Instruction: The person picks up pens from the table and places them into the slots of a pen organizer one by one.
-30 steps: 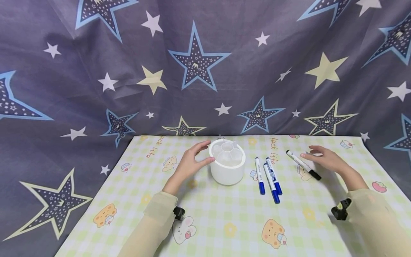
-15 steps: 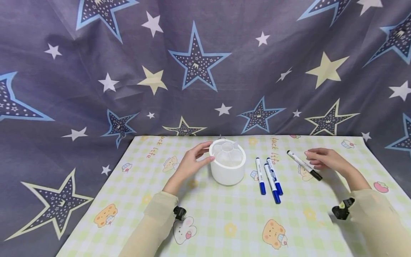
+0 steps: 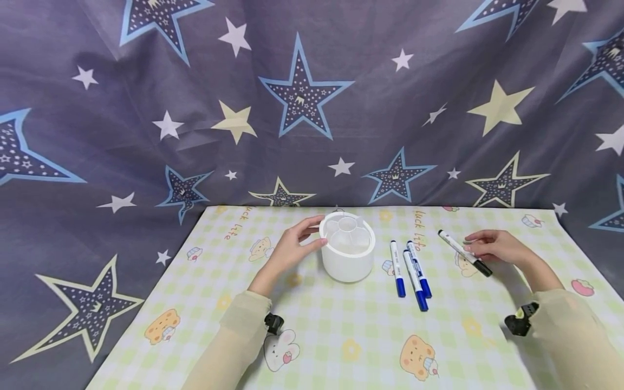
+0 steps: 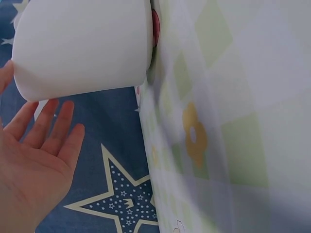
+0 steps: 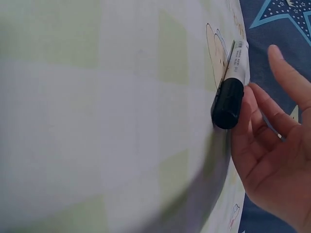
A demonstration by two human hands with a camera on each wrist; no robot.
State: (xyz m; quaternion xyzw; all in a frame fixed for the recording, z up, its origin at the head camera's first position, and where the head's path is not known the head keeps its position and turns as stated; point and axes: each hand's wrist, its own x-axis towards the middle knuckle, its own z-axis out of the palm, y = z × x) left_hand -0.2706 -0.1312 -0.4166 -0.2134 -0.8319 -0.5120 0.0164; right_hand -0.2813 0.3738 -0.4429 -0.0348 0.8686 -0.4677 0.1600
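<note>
A round white pen holder [image 3: 348, 265] with clear dividers stands upright. My left hand [image 3: 294, 244] is at its left side, thumb at the near rim and fingers behind; in the left wrist view the fingers [image 4: 60, 124] are loosely extended, tips at the holder's edge, and the palm is apart from it. A white marker with a black cap [image 3: 464, 253] lies slanted on the tabletop. Beside its right side is my right hand [image 3: 499, 246]. In the right wrist view the fingertips are right at the marker [image 5: 232, 82], while the thumb [image 5: 282, 65] is raised away from it.
Between the holder and the black-capped marker lie three white markers with blue caps [image 3: 397, 269], two of them close together. A checked cartoon-print cloth [image 3: 351, 325] covers the table. Behind its far edge hangs a dark curtain with stars [image 3: 195, 81].
My right hand has moved slightly down toward the black-capped marker, its fingers now close against the barrel. The left hand stays at the holder. The view has shifted slightly.
</note>
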